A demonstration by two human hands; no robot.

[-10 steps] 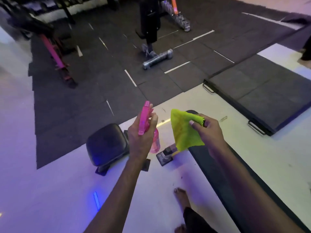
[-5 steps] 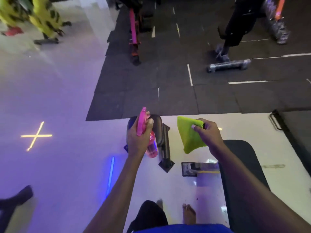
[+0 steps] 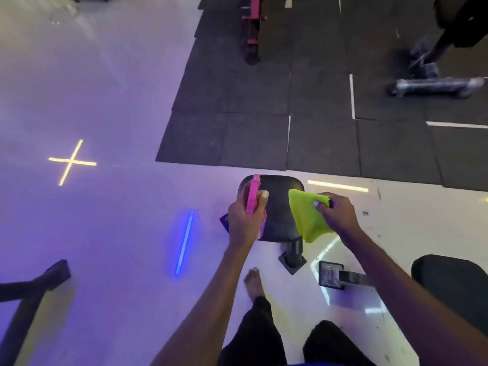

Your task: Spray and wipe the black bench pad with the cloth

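Observation:
A small black bench pad [image 3: 277,207] with rounded corners stands on a short post in the middle of the view. My left hand [image 3: 244,223] grips a pink spray bottle [image 3: 253,198], held upright over the pad's left edge. My right hand [image 3: 336,213] pinches a bright yellow-green cloth [image 3: 306,217] that hangs over the pad's right side. Whether the cloth touches the pad cannot be told. Part of the pad is hidden behind both hands.
A longer black bench pad [image 3: 454,286] lies at the lower right, its metal foot [image 3: 331,274] on the white floor. Dark rubber mats [image 3: 290,114] cover the far floor, with a pink machine frame [image 3: 252,27] and a dumbbell [image 3: 433,87]. A dark frame [image 3: 34,283] sits lower left.
The view has swung left and closed in, so the small pad now sits directly under my hands. Bottle and cloth stay held as before.

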